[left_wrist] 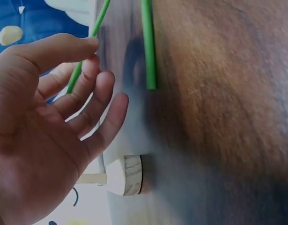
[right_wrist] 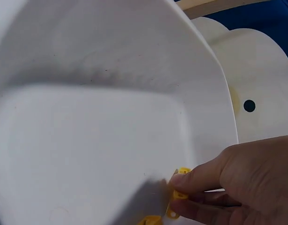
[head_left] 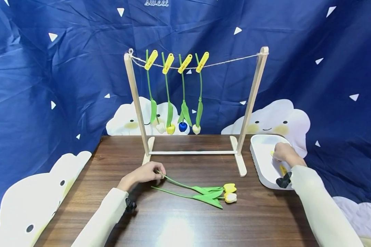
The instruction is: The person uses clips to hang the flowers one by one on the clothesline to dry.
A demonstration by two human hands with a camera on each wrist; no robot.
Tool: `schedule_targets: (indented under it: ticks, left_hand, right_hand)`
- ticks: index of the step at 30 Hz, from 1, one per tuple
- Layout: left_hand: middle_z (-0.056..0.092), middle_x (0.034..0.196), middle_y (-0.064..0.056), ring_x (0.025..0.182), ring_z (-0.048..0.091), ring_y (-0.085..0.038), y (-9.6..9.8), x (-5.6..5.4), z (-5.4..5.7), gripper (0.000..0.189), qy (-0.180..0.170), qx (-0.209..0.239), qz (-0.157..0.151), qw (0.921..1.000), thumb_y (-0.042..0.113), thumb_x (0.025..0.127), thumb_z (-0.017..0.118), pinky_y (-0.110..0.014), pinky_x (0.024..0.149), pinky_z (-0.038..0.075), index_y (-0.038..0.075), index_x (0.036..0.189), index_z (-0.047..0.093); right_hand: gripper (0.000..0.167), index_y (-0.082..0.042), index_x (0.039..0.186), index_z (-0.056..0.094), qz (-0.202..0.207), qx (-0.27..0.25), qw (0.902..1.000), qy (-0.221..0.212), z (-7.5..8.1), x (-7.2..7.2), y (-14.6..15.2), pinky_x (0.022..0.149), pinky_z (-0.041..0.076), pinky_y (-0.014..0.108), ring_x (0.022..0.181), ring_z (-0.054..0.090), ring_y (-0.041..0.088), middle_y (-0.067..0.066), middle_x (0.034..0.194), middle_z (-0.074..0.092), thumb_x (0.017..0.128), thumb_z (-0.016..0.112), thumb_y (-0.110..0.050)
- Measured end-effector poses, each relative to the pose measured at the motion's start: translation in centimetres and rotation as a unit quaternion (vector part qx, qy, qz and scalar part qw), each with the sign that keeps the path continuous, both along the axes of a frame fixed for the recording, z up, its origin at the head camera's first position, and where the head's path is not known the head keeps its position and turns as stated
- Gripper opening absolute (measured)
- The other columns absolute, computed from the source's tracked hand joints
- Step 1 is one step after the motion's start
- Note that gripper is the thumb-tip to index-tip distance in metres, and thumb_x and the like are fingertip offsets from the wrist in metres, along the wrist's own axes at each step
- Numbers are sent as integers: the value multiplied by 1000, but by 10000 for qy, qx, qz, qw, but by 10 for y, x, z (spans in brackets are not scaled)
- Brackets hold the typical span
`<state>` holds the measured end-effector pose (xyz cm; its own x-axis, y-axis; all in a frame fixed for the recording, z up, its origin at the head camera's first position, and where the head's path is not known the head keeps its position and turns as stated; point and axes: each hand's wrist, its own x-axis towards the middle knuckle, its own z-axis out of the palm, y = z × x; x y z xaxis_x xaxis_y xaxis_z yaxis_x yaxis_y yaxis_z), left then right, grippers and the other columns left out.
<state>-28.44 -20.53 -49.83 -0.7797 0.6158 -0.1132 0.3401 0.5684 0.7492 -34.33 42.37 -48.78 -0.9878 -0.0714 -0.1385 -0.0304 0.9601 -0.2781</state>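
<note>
Between thumb and forefinger, my left hand [head_left: 148, 171] pinches the stem end of a yellow artificial tulip [head_left: 229, 187], as the left wrist view also shows. Beside it on the table lies a white-and-yellow tulip [head_left: 230, 197], its stem untouched. Inside the white tray [head_left: 256, 161], my right hand [head_left: 285, 153] pinches a yellow clothespin [right_wrist: 180, 187] between thumb and fingers. A second yellow clothespin [head_left: 283, 169] lies in the tray near it. Several tulips, including a blue one [head_left: 182, 127], hang upside down from the string [head_left: 225, 62], each under a yellow clip [head_left: 202, 62].
A wooden frame [head_left: 254, 99] with a white crossbar [head_left: 191, 152] stands at the back of the brown table [head_left: 136, 219], holding the string between its posts. Behind hangs a blue cloth [head_left: 327, 85] with clouds. The tray is at the table's right edge.
</note>
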Motion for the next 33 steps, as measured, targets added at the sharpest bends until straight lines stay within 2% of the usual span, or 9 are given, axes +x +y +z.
schedule_targets:
  ticks: [3, 5, 10, 14, 17, 21, 25, 29, 33]
  left_hand:
    - [74, 90, -1, 77, 68, -13, 0, -1, 2, 4, 24, 97, 103, 9999, 11, 98, 73, -25, 80, 50, 9, 101, 74]
    - [74, 91, 2, 79, 65, -11, 0, -1, 3, 4, 26, 141, 159, 9998, 13, 98, 74, -25, 81, 49, 11, 101, 75]
    - [71, 89, 2, 80, 64, -16, 1, -1, 6, 5, -257, 486, 198, 9983, 13, 98, 74, -27, 75, 52, 10, 102, 75]
    - [70, 87, -6, 81, 67, -27, 3, 0, 9, 6, -565, 920, 164, 9940, 9, 98, 72, -33, 74, 57, 6, 103, 73]
    - [71, 90, -16, 84, 69, -35, 4, 3, 14, 7, -690, 1154, 230, 9907, 10, 99, 71, -38, 76, 59, 5, 104, 71]
    - [71, 98, -25, 89, 71, -34, 8, 6, 23, 11, -741, 1567, 303, 9844, 12, 102, 68, -43, 81, 60, 3, 108, 69]
    - [71, 118, -31, 95, 78, -28, 15, 7, 31, 15, -795, 2234, -17, 9715, 9, 109, 56, -56, 92, 61, -5, 114, 59]
    - [69, 132, -32, 104, 80, -33, 25, 8, 40, 19, -991, 2809, -423, 9537, 14, 115, 45, -66, 98, 56, -4, 116, 47]
    - [67, 129, -38, 105, 80, -31, 36, 10, 48, 13, -1076, 3223, -406, 9396, 14, 115, 46, -61, 100, 57, 1, 116, 46]
  right_hand:
    - [11, -12, 63, 58, -154, 97, 9998, 13, -15, -12, 11, 60, 44, 39, 64, 54, 25, 2, 62, 57, 67, 69, -8]
    - [8, -9, 67, 62, -148, 40, 9999, 0, -16, -12, 13, 61, 45, 40, 65, 55, 26, 4, 64, 59, 66, 70, -8]
    - [15, 3, 86, 72, -90, -128, 9999, 22, 8, 11, -7, 67, 49, 38, 76, 60, 34, 16, 81, 68, 72, 71, -3]
    - [13, 6, 91, 69, -125, -90, 9999, 16, 17, 20, -17, 69, 48, 38, 79, 61, 34, 19, 85, 68, 81, 68, -2]
    - [12, 4, 93, 68, -141, -101, 9998, 43, 19, 20, -18, 70, 46, 38, 81, 60, 34, 18, 86, 67, 85, 69, -5]
    - [21, 2, 98, 66, -144, -146, 9997, 163, 25, 17, -19, 72, 47, 42, 85, 61, 35, 19, 93, 67, 86, 71, -14]
    - [26, 3, 105, 62, -89, -234, 9991, 349, 35, 12, -23, 76, 50, 50, 90, 63, 38, 24, 103, 68, 90, 68, -18]
    - [27, 4, 111, 59, 51, -321, 9981, 526, 43, 7, -30, 81, 51, 56, 95, 66, 42, 29, 110, 69, 96, 62, -18]
    - [31, 8, 116, 62, 273, -405, 9956, 804, 52, 7, -42, 88, 51, 63, 100, 66, 49, 34, 115, 69, 102, 57, -19]
